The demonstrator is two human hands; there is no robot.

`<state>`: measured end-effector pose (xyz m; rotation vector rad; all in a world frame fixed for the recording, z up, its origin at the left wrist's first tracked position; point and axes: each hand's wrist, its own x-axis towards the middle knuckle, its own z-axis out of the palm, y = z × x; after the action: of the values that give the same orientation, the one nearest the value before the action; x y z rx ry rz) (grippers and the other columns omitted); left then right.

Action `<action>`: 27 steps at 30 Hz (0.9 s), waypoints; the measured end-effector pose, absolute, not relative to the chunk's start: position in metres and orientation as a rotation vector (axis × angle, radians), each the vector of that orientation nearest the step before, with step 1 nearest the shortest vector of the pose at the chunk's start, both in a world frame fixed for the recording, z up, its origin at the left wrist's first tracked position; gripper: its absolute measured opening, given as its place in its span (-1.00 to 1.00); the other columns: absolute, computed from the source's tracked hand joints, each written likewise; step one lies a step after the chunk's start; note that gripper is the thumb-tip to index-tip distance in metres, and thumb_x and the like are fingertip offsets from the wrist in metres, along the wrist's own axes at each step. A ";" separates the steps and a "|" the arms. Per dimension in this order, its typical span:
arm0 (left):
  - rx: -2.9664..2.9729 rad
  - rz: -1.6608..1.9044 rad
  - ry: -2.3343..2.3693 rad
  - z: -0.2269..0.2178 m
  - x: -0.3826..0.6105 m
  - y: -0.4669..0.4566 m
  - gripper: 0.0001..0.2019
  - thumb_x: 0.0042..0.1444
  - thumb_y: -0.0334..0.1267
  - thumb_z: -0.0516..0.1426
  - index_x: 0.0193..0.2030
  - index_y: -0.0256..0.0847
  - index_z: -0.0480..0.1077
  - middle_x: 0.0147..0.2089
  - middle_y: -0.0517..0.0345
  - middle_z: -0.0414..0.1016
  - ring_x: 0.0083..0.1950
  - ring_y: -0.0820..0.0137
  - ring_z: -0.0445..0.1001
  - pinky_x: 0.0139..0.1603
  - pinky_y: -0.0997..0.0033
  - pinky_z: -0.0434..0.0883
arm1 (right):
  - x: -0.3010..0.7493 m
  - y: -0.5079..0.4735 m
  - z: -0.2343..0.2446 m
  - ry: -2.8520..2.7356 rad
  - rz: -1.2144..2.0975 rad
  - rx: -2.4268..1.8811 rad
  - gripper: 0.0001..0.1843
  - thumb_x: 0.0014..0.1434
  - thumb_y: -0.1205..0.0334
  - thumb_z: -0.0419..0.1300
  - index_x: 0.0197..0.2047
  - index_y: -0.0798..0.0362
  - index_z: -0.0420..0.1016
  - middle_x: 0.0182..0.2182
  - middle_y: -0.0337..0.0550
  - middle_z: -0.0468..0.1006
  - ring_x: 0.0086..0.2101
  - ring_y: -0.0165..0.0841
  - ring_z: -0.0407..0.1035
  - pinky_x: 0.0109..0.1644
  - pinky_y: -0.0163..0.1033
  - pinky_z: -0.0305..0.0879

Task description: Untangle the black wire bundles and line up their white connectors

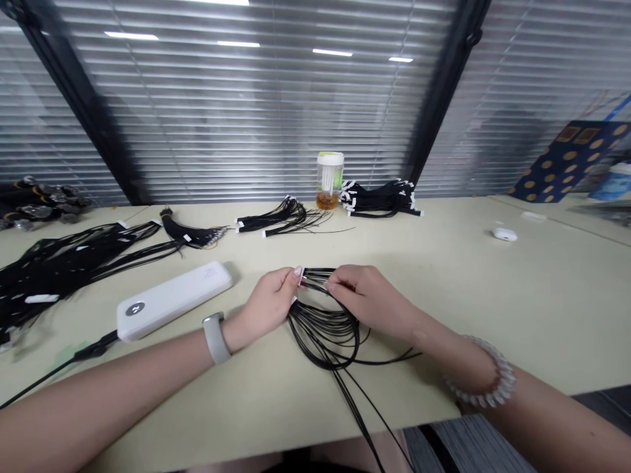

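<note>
- The table [444, 309] spans the view in front of window blinds [246, 118]. All places here are given from the white power bank [172, 301], which lies on the table with a black cable [93, 348] running from its end.
- Left of the power bank is a large heap of black leads [54, 276]. Farther back on that side lies a thick tied bundle [192, 231].
- Well behind the power bank are a loose bundle [280, 217], a clear jar [329, 180] with a white lid, and a stacked bundle [379, 200] with white-tipped ends.
- Just right of the power bank, the black wires [323, 328] sit between both hands, drooping in loose loops, with long ends trailing over the table's edge.
- The left hand [269, 303], wearing a grey watch [215, 338], reaches in from the power bank's side. The right hand [369, 302], wearing a beaded bracelet [480, 374], angles in from farther right. Both forearms rest low, nearly level.
- The left fingers [290, 279] pinch the wires' gathered ends, and the right fingers [335, 284] curl closed on the strands beside them.
- Good handling here would likely mean keeping those ends level and the strands untangled.
</note>
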<state>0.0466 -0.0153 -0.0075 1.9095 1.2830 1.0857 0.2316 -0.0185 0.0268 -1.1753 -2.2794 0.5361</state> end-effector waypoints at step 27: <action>2.040 0.997 1.264 -0.007 0.047 -0.017 -0.65 0.20 -0.12 -0.14 -0.56 -0.21 0.12 -0.57 0.26 0.16 -0.51 0.46 0.17 -0.45 0.46 0.17 | 0.221 -0.018 0.010 -2.295 0.409 -1.115 -0.79 0.18 0.33 -0.02 -0.43 0.10 0.37 -0.46 -0.22 0.44 -0.44 -0.46 0.24 -0.34 -0.35 0.08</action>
<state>0.0468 -0.0175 -0.0074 2.0400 1.2638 0.9971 0.2210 -0.0179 0.0099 -1.1149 -2.2948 0.4095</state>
